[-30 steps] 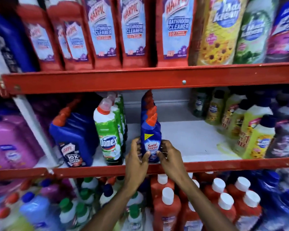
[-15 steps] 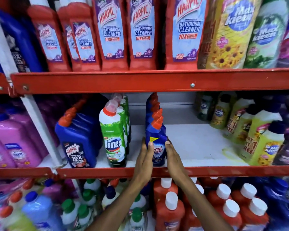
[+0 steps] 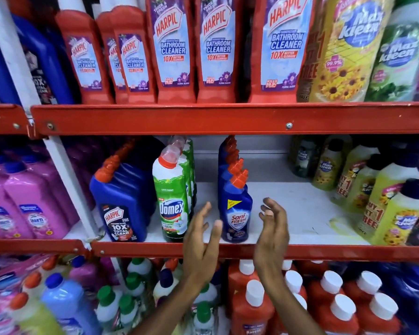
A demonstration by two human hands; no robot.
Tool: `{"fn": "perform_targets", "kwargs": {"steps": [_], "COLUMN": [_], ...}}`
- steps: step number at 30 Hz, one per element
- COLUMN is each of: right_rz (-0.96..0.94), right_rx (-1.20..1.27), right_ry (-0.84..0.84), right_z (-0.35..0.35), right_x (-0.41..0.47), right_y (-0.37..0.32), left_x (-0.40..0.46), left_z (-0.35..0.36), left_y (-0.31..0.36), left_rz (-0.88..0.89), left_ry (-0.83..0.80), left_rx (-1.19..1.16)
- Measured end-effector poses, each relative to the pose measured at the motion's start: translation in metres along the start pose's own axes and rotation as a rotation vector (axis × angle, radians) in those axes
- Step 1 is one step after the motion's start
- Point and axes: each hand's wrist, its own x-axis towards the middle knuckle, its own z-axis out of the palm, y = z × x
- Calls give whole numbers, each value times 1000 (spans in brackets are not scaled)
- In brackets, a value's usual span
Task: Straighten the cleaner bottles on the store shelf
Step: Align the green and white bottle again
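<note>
A blue Sani Fresh bottle [image 3: 236, 211] with a red cap stands upright at the front of the middle shelf [image 3: 252, 251], heading a row of like bottles. My left hand [image 3: 202, 234] hovers just left of it, fingers spread, touching nothing. My right hand [image 3: 272, 228] hovers to its right, fingers loosely curled and apart, with a gap to the bottle. A green and white Domex bottle [image 3: 173, 199] stands left of my left hand, and a blue Harpic bottle [image 3: 121, 204] further left.
Yellow Max Kleen bottles [image 3: 394, 213] crowd the right of the middle shelf, with bare white shelf between them and my right hand. Red Harpic bathroom cleaners [image 3: 218, 49] line the upper shelf. Red bottles with white caps [image 3: 254, 308] fill the lower shelf. Pink bottles [image 3: 27, 204] stand at left.
Both hands have let go of the Sani Fresh bottle and drawn apart and back toward the shelf edge. The bottle stays upright at the front.
</note>
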Motion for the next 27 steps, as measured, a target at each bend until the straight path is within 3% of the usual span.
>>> {"fn": "perform_targets", "kwargs": {"steps": [3,6,9,13,15,20,27], "right_rz": [-236,-251,-87,120,163,255,213], "right_rx": [19,-27,-50,-25,-18,-56,-37], "right_ry": [79,-144,-396,-553,-564,-536,-446], "right_z": [10,38,70,102,110,120,124], "right_x": [-23,-47,-60,-57,-54,-55,-58], "right_y": [-14,-17,-14,-7,-1,16,9], "left_x": [-9,-2,8,26,32,30,30], "left_z": [-32,-55,-64,-69,-70,-74,-84], "left_y": [-3,-10,-20,-35,-36,-32,-38], "left_rz": [207,237,89,-167,-234,-177,-111], "left_ry": [283,452,352,197,147,95,46], "left_rx": [71,60,71,68,20,13,45]}}
